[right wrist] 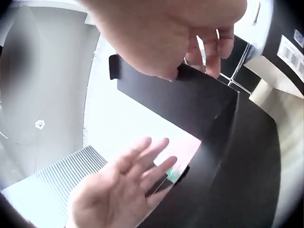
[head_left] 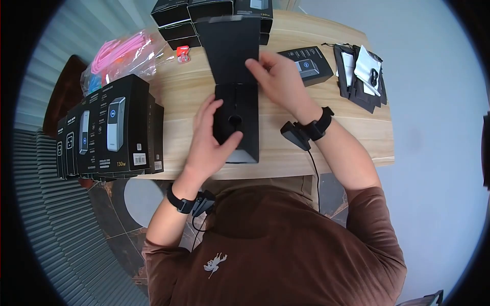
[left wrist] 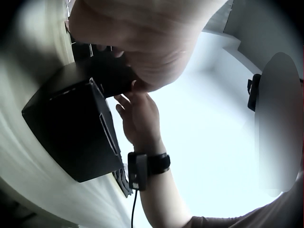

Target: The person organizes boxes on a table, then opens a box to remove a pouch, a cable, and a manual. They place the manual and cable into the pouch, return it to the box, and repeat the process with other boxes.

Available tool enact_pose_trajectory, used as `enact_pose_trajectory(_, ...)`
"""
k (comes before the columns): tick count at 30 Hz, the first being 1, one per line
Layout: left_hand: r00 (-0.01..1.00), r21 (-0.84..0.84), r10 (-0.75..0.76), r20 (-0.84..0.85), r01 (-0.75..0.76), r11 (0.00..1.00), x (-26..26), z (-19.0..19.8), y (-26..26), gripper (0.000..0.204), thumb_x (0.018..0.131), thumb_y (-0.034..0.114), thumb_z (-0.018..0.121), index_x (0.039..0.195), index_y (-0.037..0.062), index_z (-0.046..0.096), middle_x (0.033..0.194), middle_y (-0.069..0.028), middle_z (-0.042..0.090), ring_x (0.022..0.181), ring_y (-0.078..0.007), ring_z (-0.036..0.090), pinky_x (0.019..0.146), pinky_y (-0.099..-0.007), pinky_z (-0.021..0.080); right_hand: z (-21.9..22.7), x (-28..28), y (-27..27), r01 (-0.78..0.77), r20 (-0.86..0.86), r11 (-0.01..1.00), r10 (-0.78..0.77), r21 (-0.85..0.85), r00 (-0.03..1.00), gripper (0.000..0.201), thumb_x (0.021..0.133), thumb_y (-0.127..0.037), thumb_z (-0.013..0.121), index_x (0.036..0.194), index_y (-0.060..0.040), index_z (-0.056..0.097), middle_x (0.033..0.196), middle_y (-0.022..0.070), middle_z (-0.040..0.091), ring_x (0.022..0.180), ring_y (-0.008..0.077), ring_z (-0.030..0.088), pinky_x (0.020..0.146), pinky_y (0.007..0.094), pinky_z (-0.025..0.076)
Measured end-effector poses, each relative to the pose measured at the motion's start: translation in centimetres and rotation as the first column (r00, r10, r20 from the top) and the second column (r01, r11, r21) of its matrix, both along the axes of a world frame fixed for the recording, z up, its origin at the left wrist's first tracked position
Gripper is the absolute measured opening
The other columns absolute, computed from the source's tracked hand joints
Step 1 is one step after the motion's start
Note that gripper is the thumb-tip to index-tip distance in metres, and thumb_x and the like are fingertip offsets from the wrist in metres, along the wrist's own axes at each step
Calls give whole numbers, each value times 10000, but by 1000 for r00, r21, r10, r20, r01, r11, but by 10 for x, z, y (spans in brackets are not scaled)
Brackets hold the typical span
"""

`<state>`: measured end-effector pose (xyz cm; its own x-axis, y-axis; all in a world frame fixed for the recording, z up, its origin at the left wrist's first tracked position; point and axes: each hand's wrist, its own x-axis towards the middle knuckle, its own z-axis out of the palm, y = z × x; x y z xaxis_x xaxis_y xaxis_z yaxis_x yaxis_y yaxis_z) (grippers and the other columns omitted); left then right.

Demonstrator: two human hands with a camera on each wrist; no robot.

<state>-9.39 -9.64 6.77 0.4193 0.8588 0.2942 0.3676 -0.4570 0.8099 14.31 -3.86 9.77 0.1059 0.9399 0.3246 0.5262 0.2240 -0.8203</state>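
A black cardboard box [head_left: 250,125] lies on the table before me, its long lid flap [head_left: 232,56] folded up and back. Inside the box is a black insert [head_left: 235,102] with a round hole. My right hand [head_left: 283,84] pinches the lid flap at its right edge, thumb on the near face and fingers behind, as the right wrist view shows. My left hand [head_left: 206,137] is at the box's left side, fingers mostly straight and thumb over the insert; it also shows in the right wrist view, palm up with fingers spread [right wrist: 152,166].
More black printed boxes stand in a row [head_left: 117,122] at the left and are stacked [head_left: 176,23] at the back. A boxed power bank [head_left: 309,64] lies at right, beside dark pouches [head_left: 357,97] with a cable. Pink cords in plastic [head_left: 120,53] lie back left.
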Motion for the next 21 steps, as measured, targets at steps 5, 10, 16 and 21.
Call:
enact_pose_trajectory(5,996,-47,-1,-88,-3,999,-4,-7,-9,776,776,31,836,1466,51,482,1531,-179,426,1428,-324,429,1197,-391,358,7,19,1,35,-23,973,-41,-229,999,291,961,-195,724,1166,7,680,689,64,669,602,185,637,590,341,500)
enact_pose_trajectory(10,981,-333,100,165,-40,942,-7,-3,-15,611,852,-33,706,1426,64,520,1381,-112,508,1123,-182,544,975,-289,475,2,13,-18,276,24,954,-281,114,960,369,882,-78,766,1229,-31,648,947,98,708,802,195,672,685,338,529)
enact_pose_trajectory(16,951,-377,203,232,-105,920,-27,5,-8,576,906,-95,585,1449,75,497,1283,-48,607,965,-96,540,831,-226,503,-2,1,-52,-352,350,871,230,342,908,237,841,-69,775,1068,-107,719,938,32,674,832,231,607,735,367,505)
enact_pose_trajectory(21,935,301,76,-347,35,953,-32,32,-7,513,760,-84,681,1254,56,667,1425,-131,605,1360,-403,518,1158,-520,413,-4,-19,-81,-658,661,745,439,112,609,134,880,-277,781,886,-169,701,811,-39,603,844,176,585,735,329,442)
